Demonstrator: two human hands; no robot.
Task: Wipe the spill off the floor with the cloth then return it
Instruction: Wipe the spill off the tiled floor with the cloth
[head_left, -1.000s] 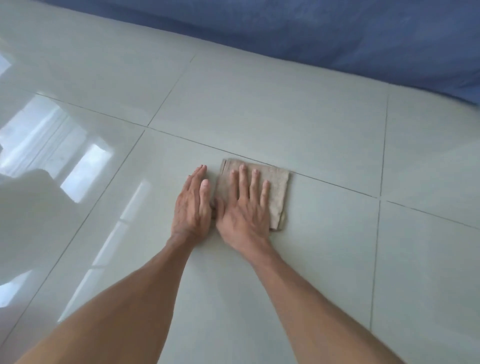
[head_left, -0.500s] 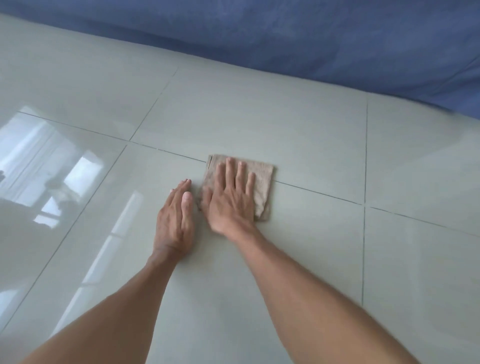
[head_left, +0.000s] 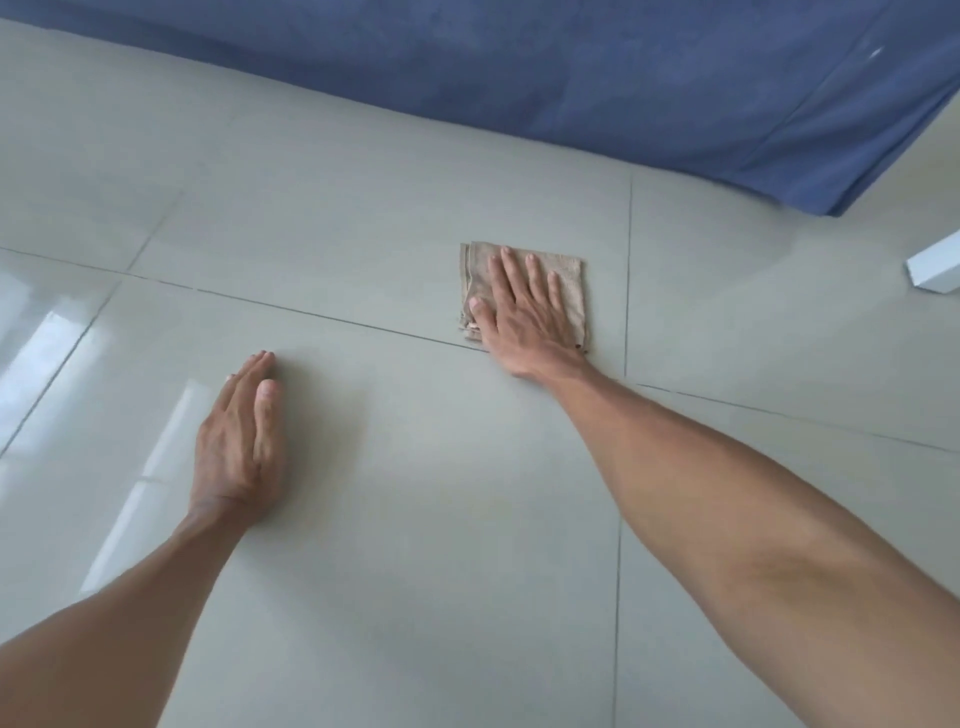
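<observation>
A folded beige cloth (head_left: 571, 270) lies flat on the glossy pale tiled floor (head_left: 415, 208), just left of a grout line. My right hand (head_left: 519, 312) presses down on it with the palm flat and fingers spread. My left hand (head_left: 241, 436) rests palm-down on the bare tile to the lower left, fingers together, well apart from the cloth and holding nothing. I cannot make out any spill on the tiles.
A blue fabric sheet (head_left: 623, 67) covers the far edge of the floor across the top. A white object's corner (head_left: 935, 267) shows at the right edge. Window light reflects off the tiles (head_left: 47, 353) on the left.
My right hand has slid the cloth away to the right of my left hand, which stays flat on the tile. The two hands were side by side before.
</observation>
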